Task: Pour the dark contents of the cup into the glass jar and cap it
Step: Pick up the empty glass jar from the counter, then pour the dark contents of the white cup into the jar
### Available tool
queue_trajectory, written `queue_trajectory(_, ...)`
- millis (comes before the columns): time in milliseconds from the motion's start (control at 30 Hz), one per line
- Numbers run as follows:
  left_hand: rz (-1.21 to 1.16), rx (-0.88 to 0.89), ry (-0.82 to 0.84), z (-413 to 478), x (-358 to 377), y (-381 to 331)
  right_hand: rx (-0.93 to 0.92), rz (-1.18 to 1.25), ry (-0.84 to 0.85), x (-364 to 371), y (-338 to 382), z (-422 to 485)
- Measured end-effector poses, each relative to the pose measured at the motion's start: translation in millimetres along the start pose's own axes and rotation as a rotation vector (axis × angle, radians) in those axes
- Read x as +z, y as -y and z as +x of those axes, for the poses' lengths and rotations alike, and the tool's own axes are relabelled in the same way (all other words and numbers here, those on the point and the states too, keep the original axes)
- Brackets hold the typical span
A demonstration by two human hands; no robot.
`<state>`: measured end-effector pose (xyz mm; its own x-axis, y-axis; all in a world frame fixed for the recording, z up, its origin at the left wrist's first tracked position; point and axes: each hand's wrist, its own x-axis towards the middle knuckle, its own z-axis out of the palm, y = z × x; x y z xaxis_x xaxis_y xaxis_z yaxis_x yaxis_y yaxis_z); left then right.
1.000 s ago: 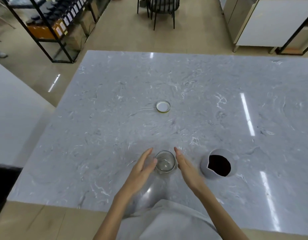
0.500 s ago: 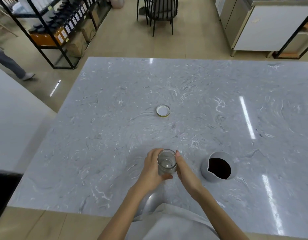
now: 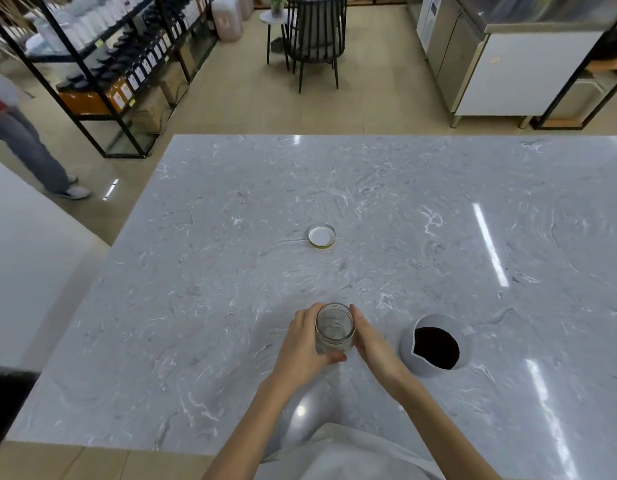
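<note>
1. Your left hand point(image 3: 301, 344) is wrapped around the glass jar point(image 3: 334, 329), fingers curled over its left and far side and the thumb pressed across the near side low down.
2. Your right hand point(image 3: 372, 341) lies flat against the jar's right side, fingers straight and together; it touches the glass but does not close around it.
3. The jar stands upright near the near edge of the table point(image 3: 230, 306), roughly at the middle of that edge. It has no lid on, and its mouth is open; it looks empty, clear glass throughout.
4. The cup point(image 3: 436, 344), grey with a pouring lip, stands just to the right of your right hand, apart from it. It holds dark contents point(image 3: 436, 348) up to a level near the rim. Neither hand touches it.
5. The lid point(image 3: 322, 236) lies on the table well beyond the jar, toward the table's centre, white inner face up with a yellowish rim showing. Nothing touches it.
6. A white garment point(image 3: 352, 455) covers the near edge of the table below your forearms.
</note>
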<state>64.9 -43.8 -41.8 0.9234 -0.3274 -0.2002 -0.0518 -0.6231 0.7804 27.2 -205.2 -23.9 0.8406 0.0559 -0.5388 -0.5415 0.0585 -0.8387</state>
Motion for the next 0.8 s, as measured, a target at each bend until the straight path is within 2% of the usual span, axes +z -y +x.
queue_trajectory(100, 0.028, 0.009, 0.017, 1.7, -3.3, 0.0, -0.004, -0.031, 0.015, -1.3, 7.4, -2.8)
queue_trajectory(200, 0.042, 0.016, 0.021, 2.7, -4.7, -0.4, -0.029, -0.168, -0.001, -12.5, 19.8, -16.0)
queue_trajectory(300, 0.046, 0.021, 0.020, 2.9, -2.8, 3.6, -0.250, -0.342, -0.040, -39.2, 37.6, -45.4)
queue_trajectory(400, 0.030, 0.023, 0.030, 3.0, -0.7, 8.8, -0.408, -0.756, -0.220, -86.6, 44.2, -64.0)
queue_trajectory(500, 0.022, 0.029, 0.034, 3.3, 1.2, 13.9, -0.185, -1.167, -0.142, -138.1, 34.2, -69.6)
queue_trajectory(533, 0.018, 0.030, 0.031, 3.4, 1.7, 15.4, -0.126, -1.201, -0.096, -149.1, 27.7, -69.7)
queue_trajectory(600, 0.014, 0.030, 0.028, 3.4, 2.2, 16.7, -0.132, -1.138, -0.067, -157.4, 14.7, -67.8)
queue_trajectory(700, 0.007, 0.030, 0.023, 4.1, 3.3, 17.4, -0.208, -1.031, -0.163, -149.6, 3.0, -62.6)
queue_trajectory(800, -0.014, 0.033, 0.026, 3.8, 3.1, 17.5, -0.264, -1.050, -0.217, -141.5, 5.1, -56.6)
